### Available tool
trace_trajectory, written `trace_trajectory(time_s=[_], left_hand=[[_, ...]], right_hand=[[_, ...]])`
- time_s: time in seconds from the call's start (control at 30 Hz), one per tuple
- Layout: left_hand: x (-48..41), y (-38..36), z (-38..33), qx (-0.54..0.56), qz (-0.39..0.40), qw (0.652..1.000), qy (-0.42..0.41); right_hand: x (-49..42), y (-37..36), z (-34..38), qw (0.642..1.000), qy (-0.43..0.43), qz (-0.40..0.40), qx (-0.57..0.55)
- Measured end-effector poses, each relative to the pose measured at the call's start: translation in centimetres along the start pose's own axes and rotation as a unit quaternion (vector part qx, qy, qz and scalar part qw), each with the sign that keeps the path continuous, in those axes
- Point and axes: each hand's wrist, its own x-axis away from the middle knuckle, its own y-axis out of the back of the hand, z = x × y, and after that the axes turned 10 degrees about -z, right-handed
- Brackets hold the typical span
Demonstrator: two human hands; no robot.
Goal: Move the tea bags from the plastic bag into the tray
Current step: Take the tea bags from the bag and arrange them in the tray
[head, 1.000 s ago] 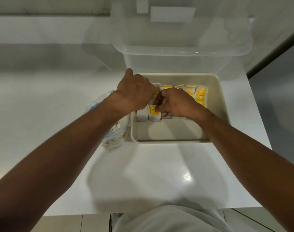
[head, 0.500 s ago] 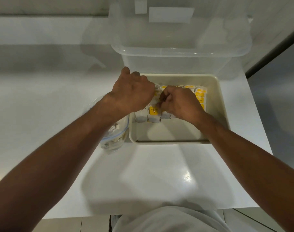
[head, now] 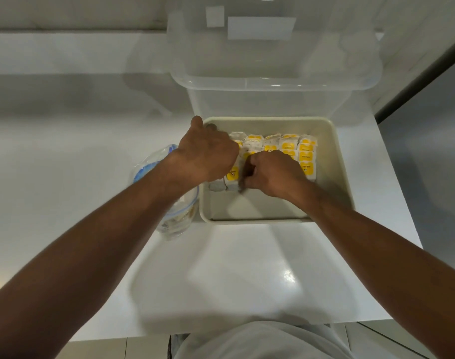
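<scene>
— What has been shifted?
— The right hand (head: pixel 273 174) has been drawn towards the near edge of the cream rectangular plastic tray (head: pixel 344 177). Its curled fingers are pinched on the yellow-tagged white paper tea bags (head: pixel 288 147) rowed along the far edge.
— And the left hand (head: pixel 208 154)?
— It is curled over the left rows, and its grip cannot be told. The bags are judged light, soft and easily torn, so they are best taken by the body.

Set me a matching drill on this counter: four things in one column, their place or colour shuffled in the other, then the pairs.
Column one:
1. tea bags
2. plastic bag
3. clear bin
4. tray

Column two:
a. on the counter, left of the tray
b. behind the tray
c. in rows in the tray's far part
d. cream, beneath the left hand and right hand

Pairs: 1-c, 2-a, 3-b, 4-d.
</scene>
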Motion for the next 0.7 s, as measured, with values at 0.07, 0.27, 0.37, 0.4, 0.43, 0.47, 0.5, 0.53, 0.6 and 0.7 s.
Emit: trace_trajectory(time_s=[0.07, 0.27, 0.37, 0.4, 0.43, 0.47, 0.5, 0.53, 0.6, 0.7], left_hand=[[0.2, 0.3, 0.4, 0.029, -0.012, 0.999, 0.005], [0.7, -0.5, -0.6, -0.024, 0.003, 1.0, -0.001], [1.1, -0.6, -0.7, -0.022, 0.002, 1.0, 0.001], [1.3, -0.6, -0.6, 0.003, -0.011, 1.0, 0.005], [1.6, -0.5, -0.3, 0.043, -0.025, 0.999, 0.007], [2.0, -0.2, 0.0, 0.093, -0.038, 0.995, 0.007], [2.5, 0.1, 0.5, 0.147, -0.055, 0.988, 0.011], [3.0, 0.4, 1.1, 0.2, -0.075, 0.977, 0.018], [4.0, 0.5, 2.1, 0.283, -0.107, 0.953, 0.035], [5.5, -0.2, 3.5, 0.364, -0.116, 0.922, 0.066]], right_hand=[[0.1, 0.1, 0.2, 1.0, -0.004, 0.006, -0.003], [0.3, 0.4, 1.0, 0.999, -0.001, -0.02, 0.039], [0.5, 0.9, 1.0, 1.0, -0.008, -0.018, 0.021], [0.6, 1.1, 1.0, 1.0, -0.01, -0.016, 0.003], [0.7, 1.3, 0.9, 1.0, -0.01, -0.011, -0.025], [0.8, 1.5, 0.8, 0.998, -0.007, -0.003, -0.061], [0.9, 1.8, 0.8, 0.995, -0.003, 0.005, -0.101], [1.2, 2.2, 0.9, 0.99, -0.001, 0.01, -0.141], [1.8, 2.9, 1.1, 0.979, 0.003, 0.007, -0.204], [2.7, 3.4, 1.7, 0.973, 0.015, -0.012, -0.23]])
